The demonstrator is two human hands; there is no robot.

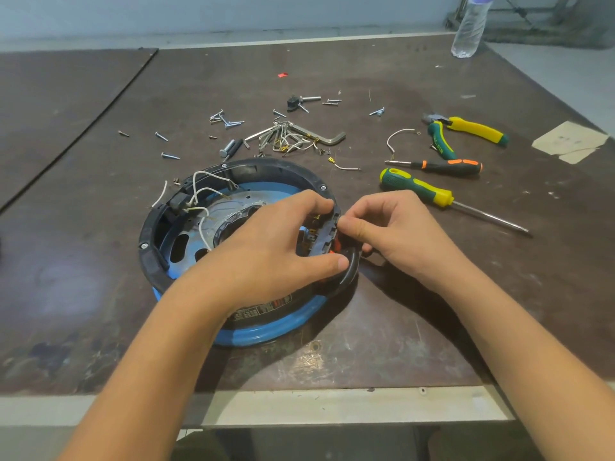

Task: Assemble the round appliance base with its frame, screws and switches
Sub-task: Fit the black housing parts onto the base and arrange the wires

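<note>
Judging by the frame seated on the round base at desk centre, assembly is partly done. The switch block at its 3 o'clock rim is gripped by the left hand and pinched by the right hand; loose screws lie at 12 o'clock.

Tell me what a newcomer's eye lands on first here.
The left hand and right hand grip the right rim of the blue-and-black round base, mid-table. Behind it lie scattered screws. To its right are a yellow-green screwdriver and pliers.
</note>
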